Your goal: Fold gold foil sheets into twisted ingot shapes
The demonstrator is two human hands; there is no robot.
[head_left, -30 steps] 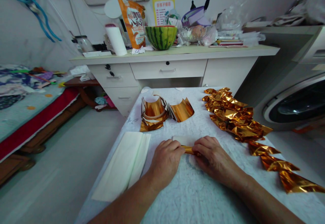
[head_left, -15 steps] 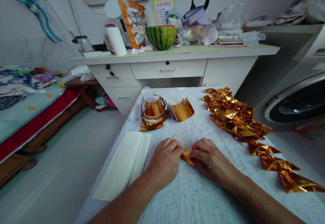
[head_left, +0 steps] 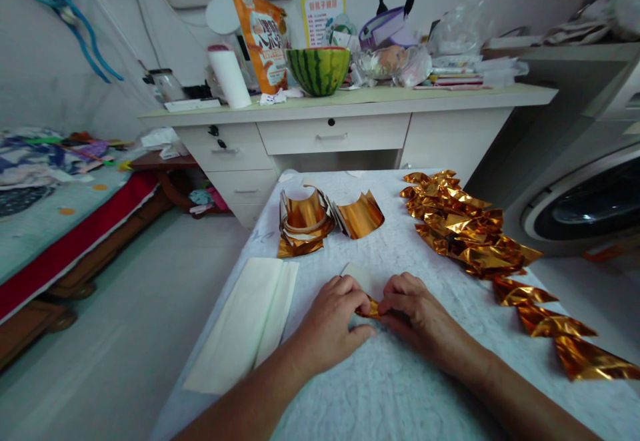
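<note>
Between my two hands lies a small piece of gold foil paper [head_left: 371, 309], partly rolled or folded, with a pale sheet [head_left: 356, 271] showing just behind it. My left hand [head_left: 336, 321] presses its fingers on the foil's left end, thumb held apart below. On the right end, my right hand [head_left: 413, 311] pinches the foil between thumb and fingers. Farther back stand curled gold foil sheets [head_left: 361, 217] and a looped stack of foil [head_left: 304, 221]. A pile of folded gold foil pieces [head_left: 460, 227] spreads along the right side.
Cream paper sheets [head_left: 245, 324] lie at the left of the cloth-covered table [head_left: 320, 394]. Behind it is a white desk [head_left: 333, 133] bearing a cut watermelon [head_left: 319, 73] and an orange pouch [head_left: 263, 44]. A washing machine [head_left: 590, 181] stands at the right, a bed [head_left: 60, 227] at the left.
The foil between my hands shows less of its gold face. My left thumb has moved out away from the fingers, and my right hand has shifted slightly right.
</note>
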